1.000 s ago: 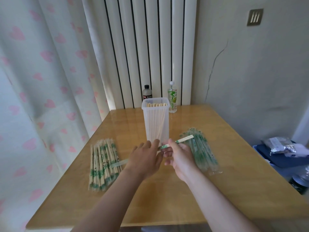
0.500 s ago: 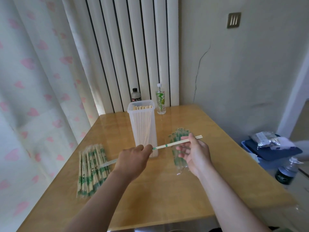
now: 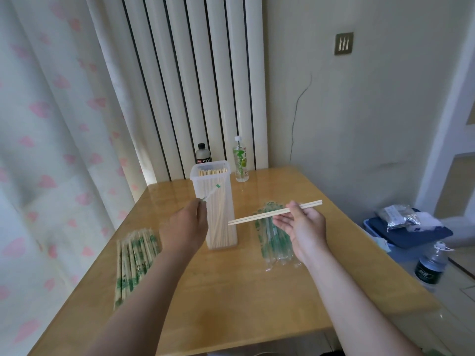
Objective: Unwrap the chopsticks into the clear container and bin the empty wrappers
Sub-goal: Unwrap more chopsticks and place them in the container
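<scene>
- Since half a second earlier, the chopstick pair (image 3: 257, 216) had come wholly out of its wrapper (image 3: 212, 192), and the hands had drawn apart.
- The right hand (image 3: 305, 226) pinched the bare pair toward its right end. The sticks lay nearly level above the table (image 3: 231, 291), their free ends just beside the clear container (image 3: 208, 163).
- The left hand (image 3: 183, 227) pinched the emptied wrapper by its lower end.
- The container stood upright between the hands, holding many bare chopsticks on end.
- Wrapped chopsticks (image 3: 133, 260) lay at left, and empty wrappers (image 3: 272, 244) below the right hand.
- Behind, a black bottle (image 3: 203, 155) read "SO".
</scene>
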A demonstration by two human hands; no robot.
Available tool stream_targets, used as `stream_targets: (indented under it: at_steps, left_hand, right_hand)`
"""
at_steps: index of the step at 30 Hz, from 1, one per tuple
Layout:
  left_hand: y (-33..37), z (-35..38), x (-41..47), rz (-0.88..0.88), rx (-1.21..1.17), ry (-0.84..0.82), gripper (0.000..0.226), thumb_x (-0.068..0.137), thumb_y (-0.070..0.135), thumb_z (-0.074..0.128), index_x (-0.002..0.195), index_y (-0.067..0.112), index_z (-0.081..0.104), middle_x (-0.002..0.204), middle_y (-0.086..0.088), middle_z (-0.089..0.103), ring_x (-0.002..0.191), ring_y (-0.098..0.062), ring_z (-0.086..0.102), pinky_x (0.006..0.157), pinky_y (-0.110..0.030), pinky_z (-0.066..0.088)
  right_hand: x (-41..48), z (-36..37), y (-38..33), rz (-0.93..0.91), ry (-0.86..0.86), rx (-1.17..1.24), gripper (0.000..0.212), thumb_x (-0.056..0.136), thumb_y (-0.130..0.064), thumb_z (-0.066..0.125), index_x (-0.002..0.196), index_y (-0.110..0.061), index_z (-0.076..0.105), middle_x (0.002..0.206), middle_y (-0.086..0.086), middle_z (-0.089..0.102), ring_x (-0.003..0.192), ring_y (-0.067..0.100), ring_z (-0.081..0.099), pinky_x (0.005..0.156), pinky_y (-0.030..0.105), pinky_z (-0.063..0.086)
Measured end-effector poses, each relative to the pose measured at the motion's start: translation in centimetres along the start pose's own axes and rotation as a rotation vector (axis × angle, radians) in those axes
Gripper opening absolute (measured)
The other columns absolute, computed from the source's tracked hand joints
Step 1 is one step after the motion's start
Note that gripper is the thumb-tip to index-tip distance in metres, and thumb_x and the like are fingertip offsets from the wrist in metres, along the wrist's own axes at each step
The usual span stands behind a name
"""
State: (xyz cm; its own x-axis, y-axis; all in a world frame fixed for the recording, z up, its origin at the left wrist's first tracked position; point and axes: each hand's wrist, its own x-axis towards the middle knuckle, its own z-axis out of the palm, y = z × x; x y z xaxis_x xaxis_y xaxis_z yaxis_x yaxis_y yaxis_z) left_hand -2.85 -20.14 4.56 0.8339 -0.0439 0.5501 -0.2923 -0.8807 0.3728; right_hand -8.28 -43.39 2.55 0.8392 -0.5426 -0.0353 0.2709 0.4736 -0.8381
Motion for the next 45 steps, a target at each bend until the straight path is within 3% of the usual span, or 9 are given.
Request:
stream_targets:
  at_steps: [13,17,21,25,27,31,37,42,45]
  left_hand:
    - [1.2,-1.7,5.1,-0.114,-0.573,0.062,0.043,0.106,0.029,0.04,0.069,0.01,0.051,0.062,-0.006,0.05,0.061,-0.022,0.045,0.057,-0.035,0.036]
    - [0.5,-1.2,6.2,-0.132,-0.561,0.057,0.038,0.106,0.028,0.041,0.071,0.02,0.055,0.072,-0.003,0.056,0.076,-0.024,0.05,0.062,-0.033,0.035]
    - [-0.1,-1.1,6.5,-0.147,-0.523,0.059,0.028,0.103,0.02,0.041,0.092,0.013,0.066,0.09,-0.005,0.06,0.091,-0.021,0.055,0.062,-0.019,0.031]
    - [-1.1,-0.9,6.3,-0.15,-0.655,0.042,0.024,0.099,0.012,0.044,0.092,0.006,0.066,0.081,-0.012,0.062,0.077,-0.022,0.057,0.063,-0.029,0.041]
    - [-1.8,-0.5,6.2,-0.162,-0.684,0.035,0.022,0.097,0.009,0.045,0.085,0.006,0.063,0.075,-0.018,0.06,0.067,-0.025,0.053,0.058,-0.038,0.041]
    - [-2.2,-0.3,5.9,-0.177,-0.692,0.052,0.017,0.098,0.011,0.05,0.098,0.021,0.064,0.079,-0.004,0.062,0.07,-0.018,0.054,0.062,-0.031,0.043]
    - [-0.1,-0.8,4.8,-0.115,-0.751,0.05,0.019,0.096,0.014,0.062,0.114,0.021,0.062,0.078,0.001,0.062,0.062,-0.002,0.054,0.058,-0.015,0.047]
    - [3.4,0.5,3.8,-0.048,-0.853,-0.135,0.013,0.093,0.011,0.068,0.098,0.021,0.062,0.082,-0.01,0.065,0.08,-0.031,0.065,0.075,-0.041,0.056]
    - [5.5,2.5,3.2,0.006,-0.815,-0.255,0.007,0.093,0.016,0.068,0.088,0.018,0.063,0.077,-0.01,0.061,0.081,-0.036,0.064,0.077,-0.052,0.056]
  right_hand:
    - [2.7,12.7,-8.0,-0.433,-0.241,-0.296,0.016,0.104,-0.013,0.056,0.09,-0.008,0.06,0.074,0.011,0.07,0.062,0.024,0.072,0.061,0.036,0.063]
    - [4.9,15.8,-7.2,-0.491,-0.275,-0.528,0.018,0.103,-0.02,0.057,0.091,-0.009,0.063,0.077,0.013,0.073,0.067,0.028,0.075,0.07,0.048,0.064]
    - [5.5,17.3,-5.3,-0.518,-0.325,-0.854,0.026,0.102,-0.028,0.057,0.092,-0.006,0.066,0.079,0.012,0.072,0.068,0.024,0.073,0.068,0.044,0.063]
    - [5.6,18.0,-3.9,-0.468,-0.452,-1.137,0.038,0.099,-0.038,0.062,0.095,-0.002,0.071,0.091,0.014,0.072,0.082,0.027,0.069,0.069,0.033,0.051]
    - [5.9,18.1,-3.6,-0.445,-0.467,-1.151,0.041,0.098,-0.039,0.063,0.097,0.0,0.073,0.102,0.016,0.073,0.095,0.026,0.069,0.081,0.034,0.053]
    - [6.1,17.9,-3.8,-0.436,-0.426,-1.094,0.031,0.1,-0.026,0.056,0.089,-0.002,0.072,0.099,0.015,0.074,0.103,0.029,0.068,0.089,0.037,0.054]
    - [5.4,16.2,-4.9,-0.469,-0.377,-0.882,0.023,0.097,-0.015,0.055,0.088,-0.011,0.075,0.078,-0.003,0.072,0.074,0.02,0.067,0.068,0.033,0.057]
    - [4.4,13.1,-6.0,-0.361,-0.611,-0.85,0.014,0.096,-0.03,0.067,0.092,-0.019,0.074,0.08,0.004,0.07,0.059,0.012,0.056,0.046,0.017,0.04]
    - [5.4,10.5,-6.0,-0.323,-0.564,-0.944,0.017,0.094,-0.025,0.071,0.085,-0.011,0.072,0.067,-0.003,0.065,0.056,0.011,0.055,0.046,0.018,0.038]
